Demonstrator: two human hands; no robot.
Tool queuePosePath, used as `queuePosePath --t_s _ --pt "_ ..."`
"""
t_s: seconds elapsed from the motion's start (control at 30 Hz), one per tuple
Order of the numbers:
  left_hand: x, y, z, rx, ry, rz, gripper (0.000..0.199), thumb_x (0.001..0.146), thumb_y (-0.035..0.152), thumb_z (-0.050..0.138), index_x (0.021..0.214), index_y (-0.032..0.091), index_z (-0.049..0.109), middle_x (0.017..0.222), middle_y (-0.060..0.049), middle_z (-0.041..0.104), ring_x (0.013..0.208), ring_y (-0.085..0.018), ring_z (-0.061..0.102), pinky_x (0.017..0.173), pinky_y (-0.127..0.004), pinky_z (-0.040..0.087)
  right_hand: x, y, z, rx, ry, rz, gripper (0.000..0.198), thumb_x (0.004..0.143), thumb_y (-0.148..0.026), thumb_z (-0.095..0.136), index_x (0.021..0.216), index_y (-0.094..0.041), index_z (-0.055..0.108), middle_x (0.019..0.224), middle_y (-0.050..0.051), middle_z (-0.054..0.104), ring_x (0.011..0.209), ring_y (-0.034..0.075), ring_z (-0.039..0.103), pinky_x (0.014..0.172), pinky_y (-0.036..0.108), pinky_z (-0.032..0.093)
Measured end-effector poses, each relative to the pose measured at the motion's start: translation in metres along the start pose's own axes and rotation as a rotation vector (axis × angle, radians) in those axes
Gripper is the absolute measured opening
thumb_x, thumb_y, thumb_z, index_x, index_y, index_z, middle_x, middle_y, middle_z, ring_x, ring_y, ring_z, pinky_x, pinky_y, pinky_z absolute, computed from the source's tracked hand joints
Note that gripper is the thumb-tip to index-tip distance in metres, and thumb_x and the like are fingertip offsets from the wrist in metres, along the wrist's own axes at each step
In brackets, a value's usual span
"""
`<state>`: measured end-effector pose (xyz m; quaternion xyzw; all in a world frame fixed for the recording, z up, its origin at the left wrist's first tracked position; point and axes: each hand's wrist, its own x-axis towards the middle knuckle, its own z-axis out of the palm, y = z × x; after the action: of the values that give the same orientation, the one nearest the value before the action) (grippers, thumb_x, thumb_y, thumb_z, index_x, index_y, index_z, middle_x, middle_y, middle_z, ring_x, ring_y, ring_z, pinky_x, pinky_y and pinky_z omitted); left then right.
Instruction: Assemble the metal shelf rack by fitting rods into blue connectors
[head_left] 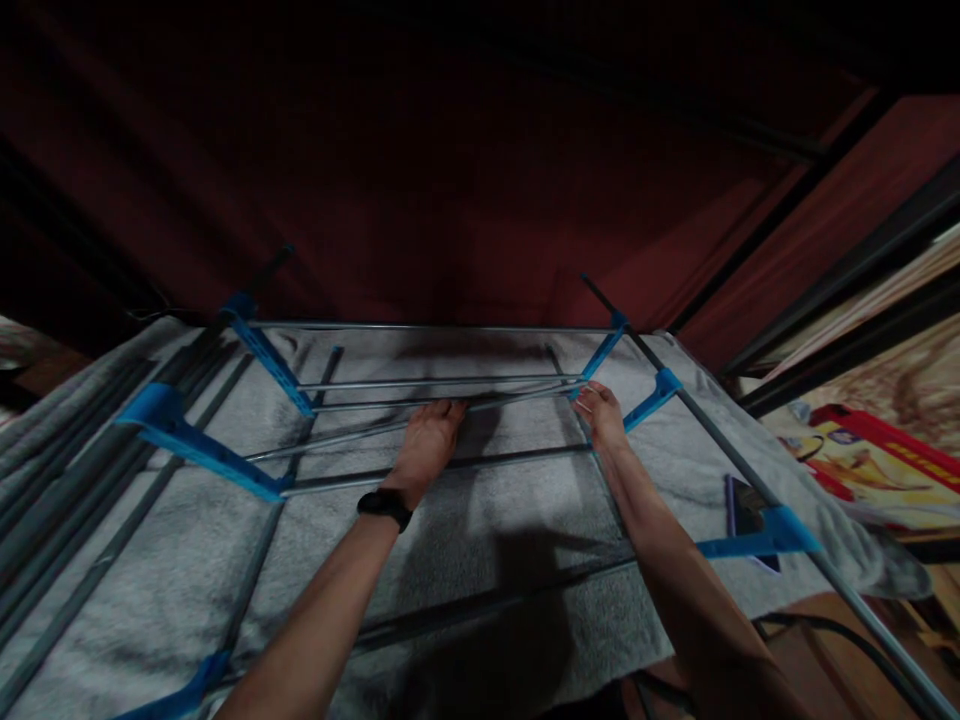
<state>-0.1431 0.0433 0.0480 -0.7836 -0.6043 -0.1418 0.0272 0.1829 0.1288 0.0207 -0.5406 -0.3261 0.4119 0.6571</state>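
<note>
Covering the middle of a slanted metal rod (337,438), the fingers of the left hand (431,440) lie palm-down; whether they are clenched on it, one cannot tell. The fingers of the right hand (600,410) are bent at the rod's right end, beside the tip of a blue bracket (602,352); their grasp also cannot be told. The rod's long axis runs from left to right, its left end nearer to the person and its right end pointing farther away, so it lies oblique to the neighbouring crossbar (442,382). Around it is the rack's frame, on a grey blanket (480,525). A black wristband (384,508) is on the left wrist. Farther right are a phone (750,510) and a red-and-yellow package (885,465).
</note>
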Motion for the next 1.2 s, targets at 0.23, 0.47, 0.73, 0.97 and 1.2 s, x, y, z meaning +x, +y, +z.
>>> queuePosePath --t_s 0.23,0.47,0.73,0.97,1.2 --pt "0.028 0.010 -0.016 0.024 0.034 -0.004 0.044 0.102 0.014 0.036 0.138 0.017 0.062 0.113 -0.015 0.069 0.110 -0.029 0.064 0.099 -0.042 0.046 0.050 -0.013 0.001 -0.225 0.128 -0.237 0.036 0.070 -0.021 0.062 0.106 -0.023 0.064 0.111 0.003 0.067 0.112 0.019 0.059 0.108 0.035 0.045" --pt "0.050 0.017 -0.023 0.042 0.008 -0.008 0.046 0.099 0.007 0.035 0.134 0.016 0.064 0.113 -0.016 0.069 0.111 -0.029 0.063 0.100 -0.043 0.045 0.076 -0.019 0.006 -0.325 0.048 -0.319 0.038 0.070 -0.022 0.057 0.107 -0.020 0.066 0.106 0.003 0.071 0.102 0.020 0.062 0.110 0.042 0.043" --pt "0.056 0.019 -0.025 0.049 -0.003 0.023 0.049 0.097 0.005 0.037 0.138 0.016 0.062 0.114 -0.016 0.069 0.111 -0.028 0.064 0.100 -0.042 0.045 0.079 -0.016 0.005 -0.383 0.002 -0.377 0.033 0.070 -0.028 0.057 0.101 -0.019 0.067 0.099 0.006 0.072 0.098 0.023 0.062 0.103 0.043 0.046" --pt "0.060 0.015 -0.024 0.064 0.024 0.050 0.047 0.096 0.006 0.040 0.136 0.015 0.064 0.111 -0.015 0.070 0.108 -0.029 0.065 0.098 -0.041 0.045 0.078 -0.014 0.006 -0.424 0.005 -0.386 0.035 0.069 -0.031 0.054 0.099 -0.020 0.068 0.097 0.008 0.072 0.097 0.026 0.062 0.099 0.044 0.047" --pt "0.063 0.014 -0.029 0.084 0.024 0.063 0.048 0.096 0.005 0.041 0.138 0.016 0.061 0.110 -0.014 0.070 0.105 -0.028 0.066 0.096 -0.040 0.046 0.078 -0.015 0.004 -0.458 0.010 -0.372 0.033 0.069 -0.034 0.053 0.094 -0.020 0.068 0.093 0.008 0.072 0.094 0.026 0.063 0.095 0.042 0.047"
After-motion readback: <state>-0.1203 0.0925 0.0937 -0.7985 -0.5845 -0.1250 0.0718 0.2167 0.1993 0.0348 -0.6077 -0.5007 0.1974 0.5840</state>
